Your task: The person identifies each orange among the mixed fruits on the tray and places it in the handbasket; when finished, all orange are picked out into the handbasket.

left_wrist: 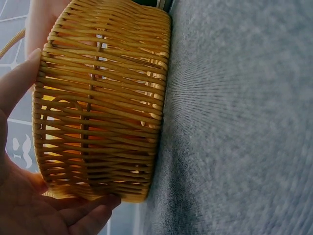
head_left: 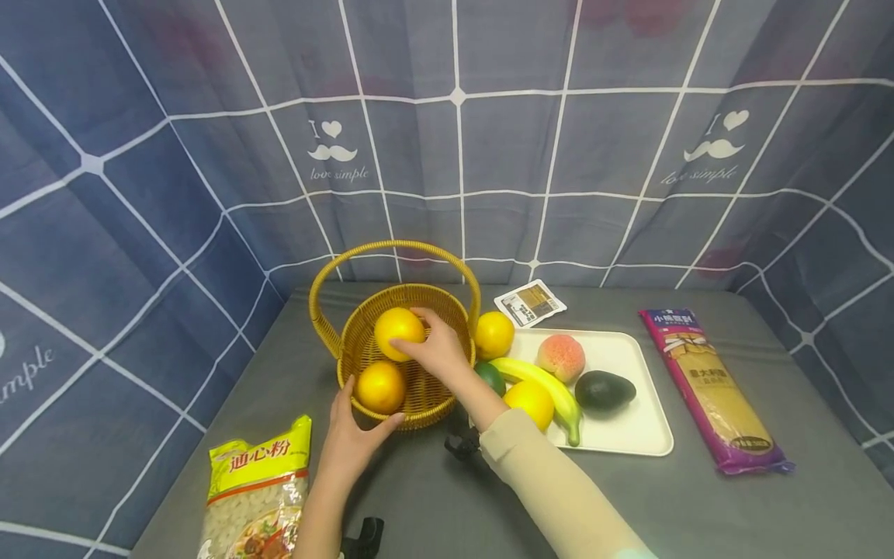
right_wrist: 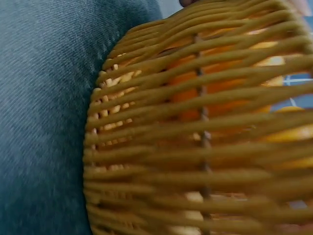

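Note:
A round wicker basket [head_left: 419,415] with a tall arched handle stands on the grey cloth. My left hand [head_left: 349,442] grips its near left side; in the left wrist view the thumb lies at the rim and the fingers [left_wrist: 93,218] curl round the wall. Inside the basket, one orange [head_left: 380,387] sits near that hand. My right hand [head_left: 440,348] reaches over the basket's right rim and pinches a second orange [head_left: 400,334] between thumb and fingers, above the basket's floor. The right wrist view shows mostly the woven wall [right_wrist: 195,161], with orange colour through the gaps.
Right of the basket, a cream tray [head_left: 649,427] bears a banana [head_left: 559,388], a peach [head_left: 561,357], an avocado [head_left: 604,390] and more round fruit [head_left: 529,402]. A white packet [head_left: 531,303] lies behind. Bagged pasta [head_left: 258,489] lies left, a spaghetti pack [head_left: 719,396] right.

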Demonstrator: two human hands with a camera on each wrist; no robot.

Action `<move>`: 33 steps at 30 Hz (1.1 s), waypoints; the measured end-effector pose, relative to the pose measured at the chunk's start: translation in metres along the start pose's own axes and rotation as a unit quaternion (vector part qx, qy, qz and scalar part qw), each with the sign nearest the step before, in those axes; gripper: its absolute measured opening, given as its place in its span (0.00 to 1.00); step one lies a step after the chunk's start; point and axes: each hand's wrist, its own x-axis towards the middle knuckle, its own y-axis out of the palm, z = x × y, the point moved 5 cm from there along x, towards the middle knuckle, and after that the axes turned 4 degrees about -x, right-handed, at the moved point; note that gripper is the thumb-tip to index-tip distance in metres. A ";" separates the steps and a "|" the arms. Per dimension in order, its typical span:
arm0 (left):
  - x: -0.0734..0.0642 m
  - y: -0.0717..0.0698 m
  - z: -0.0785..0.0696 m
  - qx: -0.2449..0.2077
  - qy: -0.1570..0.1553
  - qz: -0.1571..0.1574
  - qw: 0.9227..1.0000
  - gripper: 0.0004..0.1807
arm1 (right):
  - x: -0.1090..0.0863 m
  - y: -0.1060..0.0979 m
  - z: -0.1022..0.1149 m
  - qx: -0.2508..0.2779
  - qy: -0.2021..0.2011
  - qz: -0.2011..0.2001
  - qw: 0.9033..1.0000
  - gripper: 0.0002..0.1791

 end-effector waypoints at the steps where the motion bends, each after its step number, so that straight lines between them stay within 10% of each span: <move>1: 0.000 0.000 0.000 0.000 0.000 0.000 1.000 0.62 | 0.003 0.004 -0.002 0.002 0.007 0.005 1.000 0.37; 33: 0.001 -0.001 0.002 0.012 -0.011 0.013 1.000 0.64 | 0.021 0.040 -0.017 -0.097 0.035 0.084 0.991 0.42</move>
